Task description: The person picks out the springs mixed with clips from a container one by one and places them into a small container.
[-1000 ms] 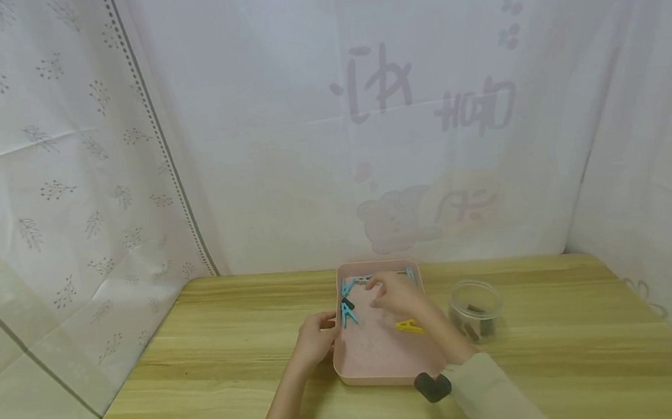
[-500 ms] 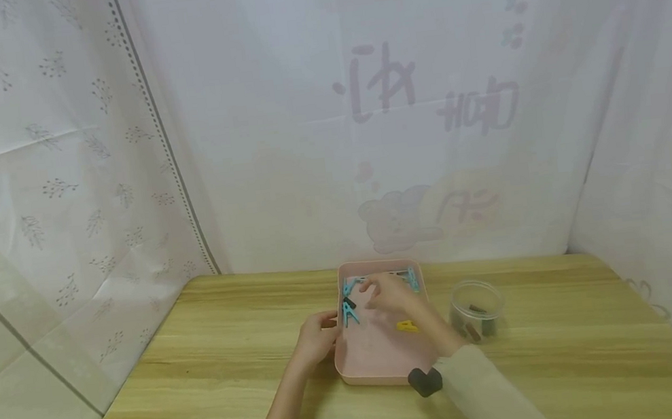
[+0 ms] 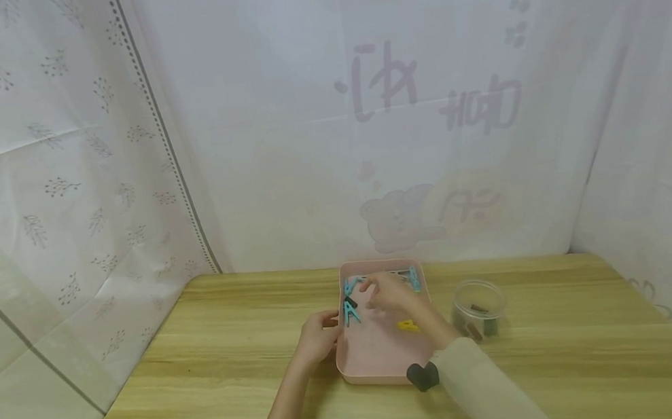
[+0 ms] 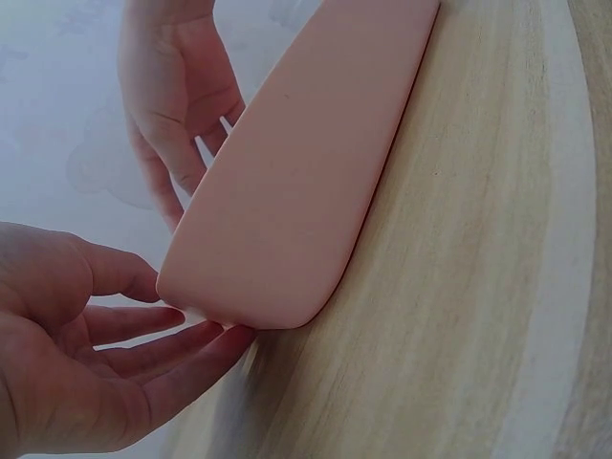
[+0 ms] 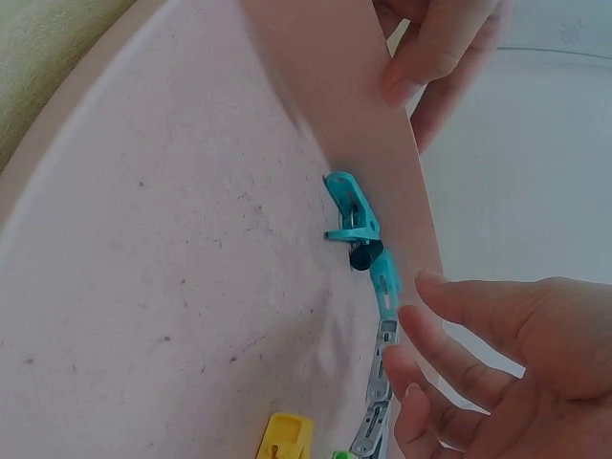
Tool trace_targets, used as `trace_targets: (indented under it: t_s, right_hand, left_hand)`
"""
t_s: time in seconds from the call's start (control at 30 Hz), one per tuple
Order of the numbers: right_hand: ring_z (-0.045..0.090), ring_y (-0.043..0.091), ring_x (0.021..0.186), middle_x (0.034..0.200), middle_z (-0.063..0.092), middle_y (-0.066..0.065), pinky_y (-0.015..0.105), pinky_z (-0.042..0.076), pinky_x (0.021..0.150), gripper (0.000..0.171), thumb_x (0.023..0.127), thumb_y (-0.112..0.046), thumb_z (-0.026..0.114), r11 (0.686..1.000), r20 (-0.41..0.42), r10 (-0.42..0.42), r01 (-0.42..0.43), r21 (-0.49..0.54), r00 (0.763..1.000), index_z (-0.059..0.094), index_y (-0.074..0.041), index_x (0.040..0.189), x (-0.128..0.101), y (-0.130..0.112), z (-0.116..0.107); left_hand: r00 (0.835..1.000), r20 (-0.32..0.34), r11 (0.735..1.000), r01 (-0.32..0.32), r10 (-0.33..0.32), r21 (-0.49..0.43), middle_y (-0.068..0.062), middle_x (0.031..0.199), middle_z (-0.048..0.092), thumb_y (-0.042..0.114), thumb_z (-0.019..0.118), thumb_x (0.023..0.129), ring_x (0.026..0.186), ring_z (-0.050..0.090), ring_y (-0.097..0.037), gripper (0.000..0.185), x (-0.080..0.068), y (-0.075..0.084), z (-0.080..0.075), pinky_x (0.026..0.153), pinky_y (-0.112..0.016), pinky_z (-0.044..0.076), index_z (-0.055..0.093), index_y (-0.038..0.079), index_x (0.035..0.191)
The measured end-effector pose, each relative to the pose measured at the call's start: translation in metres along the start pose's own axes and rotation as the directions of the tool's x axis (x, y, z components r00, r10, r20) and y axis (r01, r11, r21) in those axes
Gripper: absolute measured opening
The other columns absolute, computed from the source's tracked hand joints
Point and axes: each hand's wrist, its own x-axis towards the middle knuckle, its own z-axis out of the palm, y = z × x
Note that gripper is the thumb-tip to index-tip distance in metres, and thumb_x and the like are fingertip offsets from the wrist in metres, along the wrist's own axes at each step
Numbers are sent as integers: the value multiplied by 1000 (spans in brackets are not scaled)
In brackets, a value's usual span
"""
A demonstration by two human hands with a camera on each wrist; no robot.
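A shallow pink tray (image 3: 376, 359) lies on the table. My left hand (image 3: 317, 338) grips its left wall, with the thumb at the rim and fingers against the outside in the left wrist view. My right hand (image 3: 393, 293) hovers over the tray's far part, fingers loosely bent, nothing visible between them. Along the left wall lie a blue clothespin (image 3: 351, 312), a small black piece (image 3: 350, 301) and another blue clothespin (image 3: 351, 285). In the right wrist view, grey clothespins (image 5: 378, 382) continue the line beside my fingertips. A yellow clothespin (image 3: 408, 325) lies right of the middle.
Right of the tray stands a clear round jar (image 3: 478, 304) with a few dark and brown pieces inside. More blue clothespins (image 3: 414, 278) sit in the tray's far right corner. A green bit (image 5: 342, 455) shows at the right wrist view's lower edge. Printed curtains (image 3: 283, 174) surround the wooden table.
My right hand shifted slightly left early on and has since stayed nearly still over the tray. My left hand keeps its grip. The clothespins look unmoved.
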Motion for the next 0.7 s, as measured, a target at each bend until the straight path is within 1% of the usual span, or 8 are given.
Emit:
trace_targets:
  t_s: [0.1,0.33,0.53,0.7]
  right_hand:
    - [69,23,86,105,72,12,33,58,72,31,94,3,71,1000,16,0,0,9,1000,71,0,125,1,-1,0]
    - [71,29,83,99,71,12,42,63,77,34,94,4,71,999,54,4,-7,46,999,68,3,128,3,-1,2]
    - [69,23,82,109,71,13,39,62,76,34,94,3,74,999,61,23,-25,28,998,70,-1,128,6,-1,5]
    - [67,21,83,119,70,15,36,61,74,34,95,1,73,999,77,24,-26,21,997,70,-2,129,8,-2,7]
  left_hand:
    - [1000,-2,1000,-1,1,-6,-35,124,66,3,59,102,107,72,-44,43,0,1,0,81,-43,65,56,-18,140]
    - [1000,-8,1000,6,-6,-11,-34,122,66,3,59,102,104,72,-43,44,0,1,0,81,-44,65,55,-18,140]
    - [1000,-6,1000,11,-11,-14,-34,123,66,3,59,102,104,73,-43,44,0,1,0,80,-44,65,54,-18,140]
    - [1000,-3,1000,10,-10,-23,-35,123,66,2,58,102,103,73,-42,44,0,0,0,80,-44,65,54,-19,141]
